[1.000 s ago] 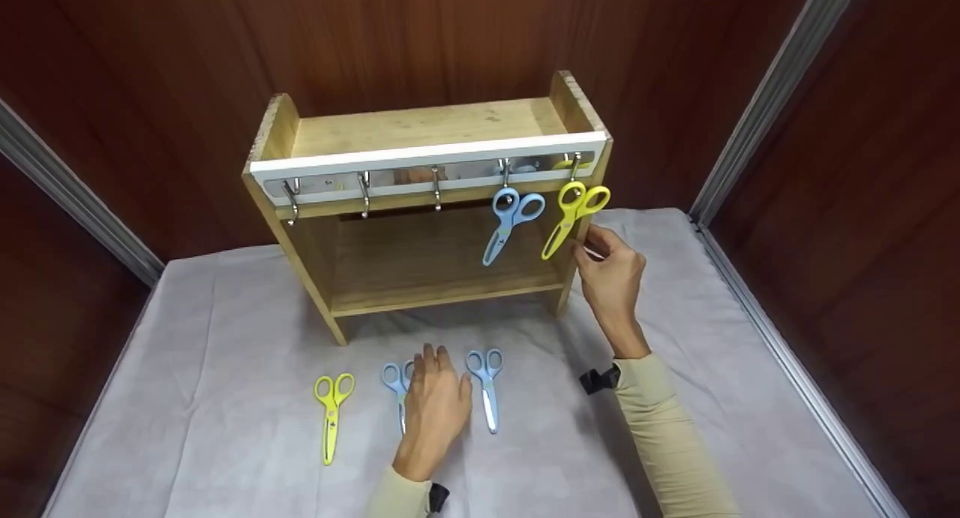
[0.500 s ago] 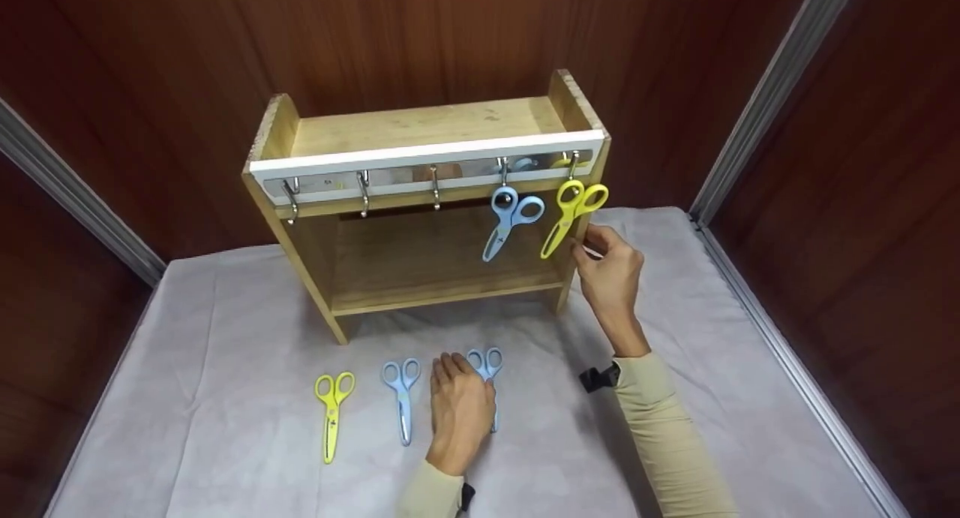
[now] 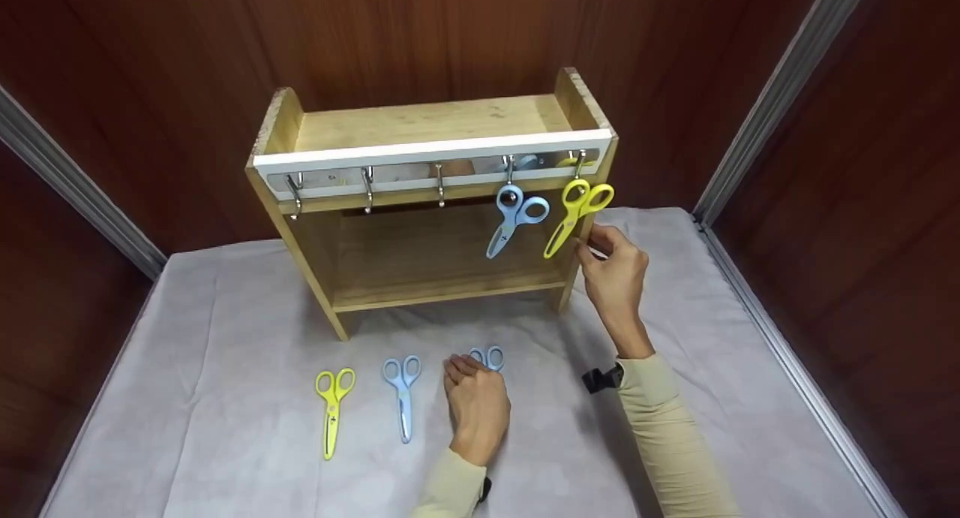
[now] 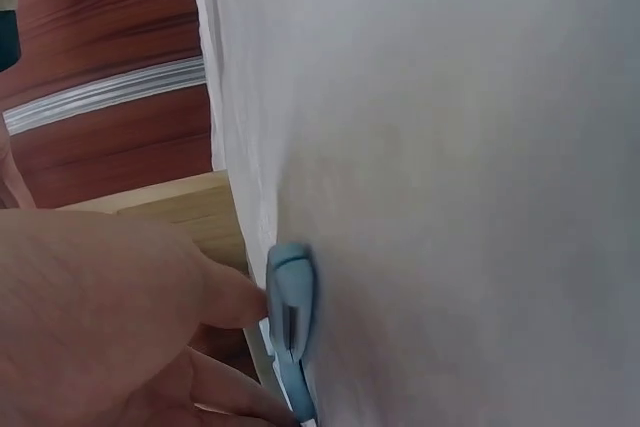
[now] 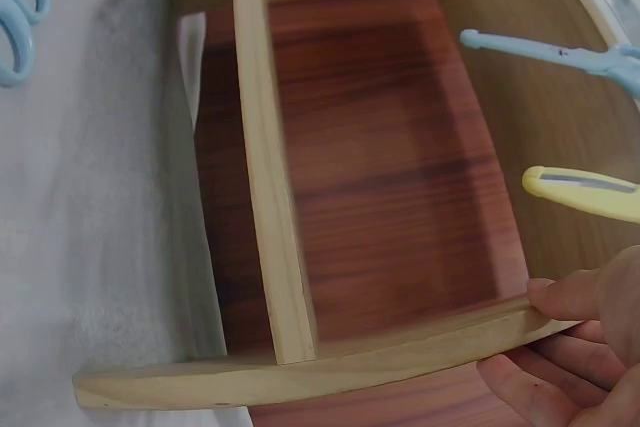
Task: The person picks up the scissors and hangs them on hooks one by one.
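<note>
My left hand (image 3: 478, 413) is low over a pair of blue scissors (image 3: 494, 358), covering its blades in the head view. In the left wrist view the thumb and fingertips meet the blue scissors (image 4: 292, 312) close to the cloth. My right hand (image 3: 619, 270) grips the right side board of a wooden shelf (image 3: 442, 296); in the right wrist view, thumb and fingers lie on either side of that board (image 5: 440, 347). From the shelf's hooks hang yellow scissors (image 3: 571, 221) and blue scissors (image 3: 508, 225), just beside the right hand.
Another pair of blue scissors (image 3: 404, 402) and a yellow pair (image 3: 331, 417) lie on the pale cloth (image 3: 225, 398), left of my left hand. Several metal hooks (image 3: 368, 191) line the white rail (image 3: 420, 154). Dark wood panels (image 3: 420, 37) stand behind and at the sides.
My left hand has moved right, from over the middle blue scissors to the rightmost pair, uncovering the middle one. My right hand keeps its grip on the shelf.
</note>
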{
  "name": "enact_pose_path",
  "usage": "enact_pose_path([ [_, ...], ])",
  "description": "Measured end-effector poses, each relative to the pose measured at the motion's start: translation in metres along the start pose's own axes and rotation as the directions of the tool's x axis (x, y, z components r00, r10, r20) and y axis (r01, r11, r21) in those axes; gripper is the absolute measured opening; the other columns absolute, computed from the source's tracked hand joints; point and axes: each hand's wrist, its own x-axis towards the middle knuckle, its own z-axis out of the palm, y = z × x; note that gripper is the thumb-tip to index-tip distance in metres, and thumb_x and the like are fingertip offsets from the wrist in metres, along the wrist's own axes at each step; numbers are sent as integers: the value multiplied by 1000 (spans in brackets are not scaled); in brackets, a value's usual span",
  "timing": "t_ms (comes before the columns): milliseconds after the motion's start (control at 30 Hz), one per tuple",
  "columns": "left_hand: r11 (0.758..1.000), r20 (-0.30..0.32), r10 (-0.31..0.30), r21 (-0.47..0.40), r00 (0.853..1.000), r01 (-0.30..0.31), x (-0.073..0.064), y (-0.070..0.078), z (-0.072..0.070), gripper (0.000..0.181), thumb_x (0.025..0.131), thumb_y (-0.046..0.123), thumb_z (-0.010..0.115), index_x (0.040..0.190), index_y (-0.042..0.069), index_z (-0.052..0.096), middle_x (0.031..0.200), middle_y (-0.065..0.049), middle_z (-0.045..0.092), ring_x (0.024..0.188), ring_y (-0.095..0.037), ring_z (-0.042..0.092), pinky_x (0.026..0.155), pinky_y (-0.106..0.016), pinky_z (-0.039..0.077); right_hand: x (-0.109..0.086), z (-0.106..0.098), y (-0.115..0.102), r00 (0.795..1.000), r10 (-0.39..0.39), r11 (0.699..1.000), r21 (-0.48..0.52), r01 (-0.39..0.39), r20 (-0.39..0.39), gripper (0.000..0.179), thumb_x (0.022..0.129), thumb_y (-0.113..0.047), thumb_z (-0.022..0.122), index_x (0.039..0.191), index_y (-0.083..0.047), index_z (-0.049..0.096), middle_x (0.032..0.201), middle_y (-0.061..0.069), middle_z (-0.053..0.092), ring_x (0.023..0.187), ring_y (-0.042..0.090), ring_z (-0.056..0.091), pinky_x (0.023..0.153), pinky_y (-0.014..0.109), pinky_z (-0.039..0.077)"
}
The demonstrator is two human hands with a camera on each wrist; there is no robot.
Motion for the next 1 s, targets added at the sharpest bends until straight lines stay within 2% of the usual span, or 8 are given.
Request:
enact_pose_path([
  [333,997,83,-28,71,996,22,7,13,-3,37,93,19,66,108,-12,78,111,-28,78,103,-39,77,78,-43,63,2,-2,-2,1000,7,1000,-16,-7,7,19,91,-9,80,108,0,79,105,17,82,97,28,81,82,41,65],
  [467,993,107,-51,108,993,40,10,16,-5,35,97,17,60,109,-11,78,110,-25,79,101,-38,78,74,-42,64,2,-1,-2,1000,6,1000,3,-6,3,18,91,-8,81,106,0,79,104,17,82,97,28,81,78,17,62],
  [567,993,94,-52,113,994,41,13,15,-4,33,96,16,61,106,-10,79,107,-23,80,98,-38,80,67,-42,65,2,-1,-2,1000,7,1000,6,-7,0,17,90,-9,81,105,0,79,103,16,82,96,27,81,76,9,58],
  [667,996,46,-42,87,998,38,14,11,-3,27,91,13,68,100,-10,80,101,-24,80,91,-37,80,62,-42,65,1,-1,-2,1000,13,1000,5,-13,-3,18,90,-9,82,105,0,80,103,16,82,97,27,81,80,28,65],
  [767,1000,-15,-15,20,1000,15,14,4,-1,13,84,6,76,86,-6,81,89,-23,80,79,-32,79,65,-40,65,1,-1,-2,1000,17,1000,23,-17,-7,17,90,-7,82,105,1,79,103,18,82,97,30,80,84,44,66],
  [867,996,-33,22,-90,999,-25,16,-5,-5,7,80,2,80,74,1,78,75,-18,77,66,-27,74,65,-39,62,0,0,-1,1000,20,999,32,-19,-5,18,90,-7,81,106,2,79,103,18,81,98,31,80,85,48,66],
  [933,978,-16,34,-205,999,-36,17,-13,-11,11,80,0,78,70,3,75,69,-15,73,60,-26,70,60,-40,60,0,0,-1,1000,19,1000,22,-19,-2,18,91,-7,81,107,1,79,104,18,82,98,30,80,84,46,66],
  [1000,937,26,39,-348,999,-27,20,-21,-16,14,82,-2,75,68,2,73,67,-15,71,59,-29,70,55,-41,58,0,0,-1,1000,15,1000,11,-15,-4,19,91,-8,81,107,1,79,104,17,82,97,29,81,83,46,65],
])
